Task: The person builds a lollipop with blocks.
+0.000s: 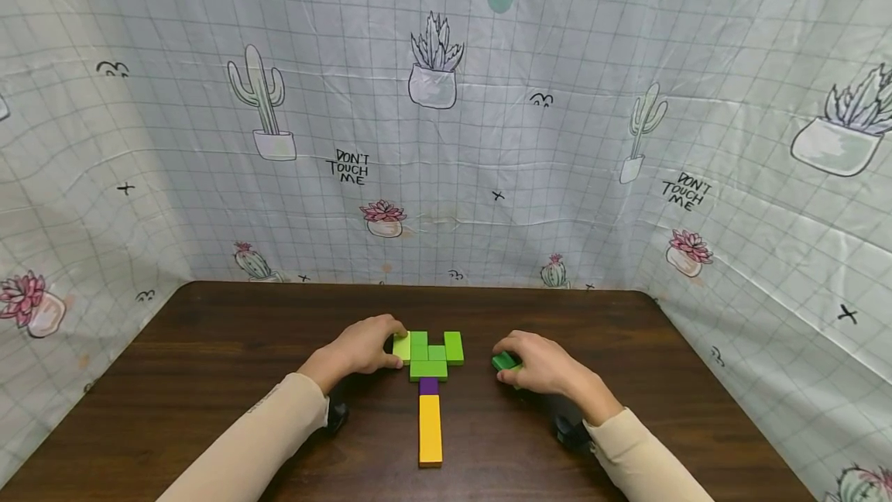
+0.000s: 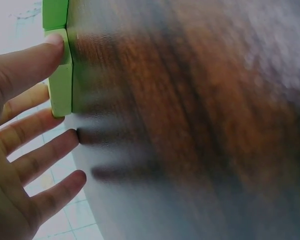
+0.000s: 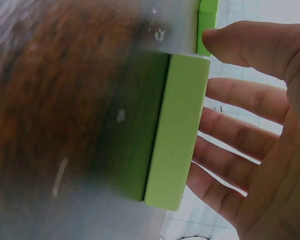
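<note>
In the head view my left hand (image 1: 362, 343) pinches a light green block (image 1: 402, 347) at the left end of a flat group of blocks. In the left wrist view the thumb lies on the near side of that block (image 2: 62, 90), with fingertips at its far end and the other fingers spread. On the right, my right hand (image 1: 540, 362) curls its thumb and fingers around a dark green block (image 1: 503, 361), apart from the group. In the right wrist view a long green block (image 3: 177, 132) stands before the fingers; the thumb overlaps another green block (image 3: 206, 30).
Several green blocks, among them a wide one (image 1: 428, 369) and an upright one (image 1: 454, 347), form the group. A purple block (image 1: 428, 386) and a long yellow block (image 1: 430, 431) run toward me below it. A patterned cloth (image 1: 446, 238) hangs around the brown table (image 1: 279, 316).
</note>
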Demonstrator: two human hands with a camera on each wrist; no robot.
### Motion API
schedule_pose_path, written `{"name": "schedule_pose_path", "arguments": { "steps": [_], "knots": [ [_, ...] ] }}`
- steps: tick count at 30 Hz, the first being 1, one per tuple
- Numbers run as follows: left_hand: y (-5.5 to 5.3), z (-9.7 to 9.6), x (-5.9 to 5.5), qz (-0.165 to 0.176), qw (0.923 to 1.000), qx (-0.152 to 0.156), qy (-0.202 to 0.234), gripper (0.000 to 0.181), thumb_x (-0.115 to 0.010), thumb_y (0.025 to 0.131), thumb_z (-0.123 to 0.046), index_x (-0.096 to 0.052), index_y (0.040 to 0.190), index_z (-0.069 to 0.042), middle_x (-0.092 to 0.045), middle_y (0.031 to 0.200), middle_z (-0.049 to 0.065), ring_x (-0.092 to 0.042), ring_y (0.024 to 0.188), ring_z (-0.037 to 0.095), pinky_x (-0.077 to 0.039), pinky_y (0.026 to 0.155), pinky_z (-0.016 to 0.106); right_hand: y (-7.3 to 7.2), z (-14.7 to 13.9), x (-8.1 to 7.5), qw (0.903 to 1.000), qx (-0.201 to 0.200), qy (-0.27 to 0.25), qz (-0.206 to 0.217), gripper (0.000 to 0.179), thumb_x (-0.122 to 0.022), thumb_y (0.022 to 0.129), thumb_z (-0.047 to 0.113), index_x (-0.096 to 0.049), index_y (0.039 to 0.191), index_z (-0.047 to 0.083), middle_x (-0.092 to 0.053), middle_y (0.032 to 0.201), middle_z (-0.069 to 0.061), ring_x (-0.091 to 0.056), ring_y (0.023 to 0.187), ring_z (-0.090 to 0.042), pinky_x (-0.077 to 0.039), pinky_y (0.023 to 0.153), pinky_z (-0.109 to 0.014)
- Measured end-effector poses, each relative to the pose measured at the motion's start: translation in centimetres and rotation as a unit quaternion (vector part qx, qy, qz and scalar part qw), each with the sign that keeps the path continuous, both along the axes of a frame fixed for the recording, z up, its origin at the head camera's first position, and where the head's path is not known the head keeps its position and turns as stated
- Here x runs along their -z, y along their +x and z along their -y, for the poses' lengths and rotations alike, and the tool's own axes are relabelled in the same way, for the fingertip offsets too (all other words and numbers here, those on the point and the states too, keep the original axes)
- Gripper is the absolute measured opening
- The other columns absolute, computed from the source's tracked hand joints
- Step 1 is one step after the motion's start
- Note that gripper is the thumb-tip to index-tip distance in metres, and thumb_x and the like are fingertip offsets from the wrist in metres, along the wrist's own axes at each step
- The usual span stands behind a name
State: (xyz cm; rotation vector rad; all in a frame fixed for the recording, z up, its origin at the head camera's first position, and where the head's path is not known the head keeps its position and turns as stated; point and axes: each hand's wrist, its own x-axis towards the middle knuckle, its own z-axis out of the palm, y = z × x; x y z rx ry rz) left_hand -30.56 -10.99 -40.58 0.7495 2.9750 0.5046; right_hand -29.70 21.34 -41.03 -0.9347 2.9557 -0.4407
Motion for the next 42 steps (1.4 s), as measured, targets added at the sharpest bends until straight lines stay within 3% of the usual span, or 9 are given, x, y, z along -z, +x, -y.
{"name": "schedule_pose_path", "arguments": {
  "steps": [11, 22, 42],
  "knots": [
    [0.1, 0.1, -0.1, 0.003, 1.0, -0.003, 0.001, 0.047, -0.077, 0.082, -0.03, -0.063, 0.122, -0.01, -0.058, 0.123, 0.008, -0.055, 0.114, 0.028, -0.045, 0.094, 0.045, -0.2, 0.0, 0.1, 0.9999, 0.006, 0.007, -0.008, 0.029, -0.071, 0.086, 0.023, -0.068, 0.114, 0.017, -0.06, 0.104, 0.007, -0.051, 0.077, -0.009, -0.043, 0.063, -0.028],
    [0.1, 0.1, 0.0, 0.001, 1.0, -0.004, 0.003, 0.048, -0.077, 0.081, -0.03, -0.063, 0.123, -0.009, -0.058, 0.123, 0.008, -0.055, 0.113, 0.028, -0.045, 0.094, 0.045, -0.8, 0.7, 0.0, 0.9999, -0.006, 0.012, -0.008, 0.032, -0.072, 0.086, 0.029, -0.067, 0.116, 0.017, -0.06, 0.106, 0.005, -0.053, 0.082, -0.01, -0.044, 0.066, -0.029],
    [0.1, 0.1, -0.1, -0.001, 0.9999, 0.004, -0.01, 0.048, -0.076, 0.082, -0.031, -0.062, 0.123, -0.01, -0.057, 0.124, 0.008, -0.055, 0.114, 0.027, -0.045, 0.095, 0.044, -1.1, 1.4, 0.1, 0.9998, -0.02, 0.006, -0.007, 0.029, -0.071, 0.087, 0.02, -0.067, 0.116, 0.014, -0.061, 0.109, 0.002, -0.058, 0.094, -0.016, -0.049, 0.076, -0.034]
  ]
}}
